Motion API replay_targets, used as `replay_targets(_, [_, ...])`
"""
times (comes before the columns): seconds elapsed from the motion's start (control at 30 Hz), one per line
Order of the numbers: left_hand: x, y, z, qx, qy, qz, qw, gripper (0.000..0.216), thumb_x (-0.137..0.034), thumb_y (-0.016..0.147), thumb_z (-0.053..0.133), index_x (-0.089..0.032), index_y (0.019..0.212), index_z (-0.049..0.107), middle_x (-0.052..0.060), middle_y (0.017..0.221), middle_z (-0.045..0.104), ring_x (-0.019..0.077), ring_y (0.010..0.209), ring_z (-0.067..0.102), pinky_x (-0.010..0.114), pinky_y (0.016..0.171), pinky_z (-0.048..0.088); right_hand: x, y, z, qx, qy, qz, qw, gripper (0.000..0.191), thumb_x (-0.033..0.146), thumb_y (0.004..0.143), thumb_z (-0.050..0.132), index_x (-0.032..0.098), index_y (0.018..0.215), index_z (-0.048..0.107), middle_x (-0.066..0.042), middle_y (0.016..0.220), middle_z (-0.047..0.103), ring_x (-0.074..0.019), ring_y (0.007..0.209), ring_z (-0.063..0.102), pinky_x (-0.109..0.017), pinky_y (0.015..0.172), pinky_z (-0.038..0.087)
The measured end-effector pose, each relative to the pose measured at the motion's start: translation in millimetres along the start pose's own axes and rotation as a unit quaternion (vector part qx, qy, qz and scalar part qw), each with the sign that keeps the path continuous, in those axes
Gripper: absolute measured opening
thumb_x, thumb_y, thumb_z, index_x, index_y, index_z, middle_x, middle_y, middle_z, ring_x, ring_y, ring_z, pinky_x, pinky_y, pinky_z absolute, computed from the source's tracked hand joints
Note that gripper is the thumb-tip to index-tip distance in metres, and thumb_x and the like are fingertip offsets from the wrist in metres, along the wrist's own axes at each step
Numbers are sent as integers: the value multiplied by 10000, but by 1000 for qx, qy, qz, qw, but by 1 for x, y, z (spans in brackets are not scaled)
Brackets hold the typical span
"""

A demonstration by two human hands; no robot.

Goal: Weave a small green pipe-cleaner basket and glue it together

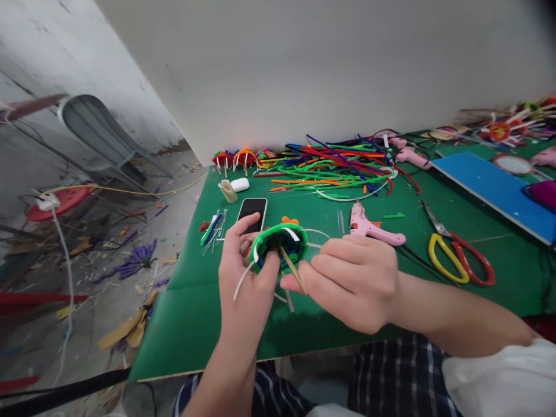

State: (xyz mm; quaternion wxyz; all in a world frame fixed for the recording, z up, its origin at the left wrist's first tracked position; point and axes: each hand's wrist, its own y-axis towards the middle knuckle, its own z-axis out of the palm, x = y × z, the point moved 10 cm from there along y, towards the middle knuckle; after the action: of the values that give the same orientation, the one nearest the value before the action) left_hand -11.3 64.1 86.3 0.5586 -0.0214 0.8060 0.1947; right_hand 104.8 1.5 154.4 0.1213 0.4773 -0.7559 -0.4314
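Observation:
My left hand (245,272) grips a small round woven piece (280,243) with a green rim and blue strips inside, held above the green table (195,313). A white strip hangs from it past my left thumb. My right hand (351,281) is closed in a pinch on a thin wooden stick (292,267) that pokes into the middle of the woven piece. Both hands hover over the table's near edge, just in front of a black phone (252,208).
A pink glue gun (373,227) and red-and-yellow scissors (456,255) lie to the right. A pile of coloured strips (339,165) and small finished umbrellas (234,159) sit at the back. A blue board (495,188) lies far right. Littered floor and a grey chair (99,139) are left.

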Motion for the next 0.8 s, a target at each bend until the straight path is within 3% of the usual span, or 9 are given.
replay_targets(0.5, [9,0,10,47,-107,-22,993,415,-176,725,554,-229,1120,440,24,916,601,164,867,590,321,779,481,-14,0,10,34,-32,38,998,260,269,794,527,171,554,523,28,466,462,-90,514,382,-245,495,277])
replay_targets(0.8, [3,4,-4,-31,-98,62,993,448,-194,715,591,-201,1130,423,76,1065,564,193,1031,526,368,894,417,-32,-1,31,91,-58,103,989,347,246,822,454,160,487,485,14,445,471,-94,496,387,-249,488,226])
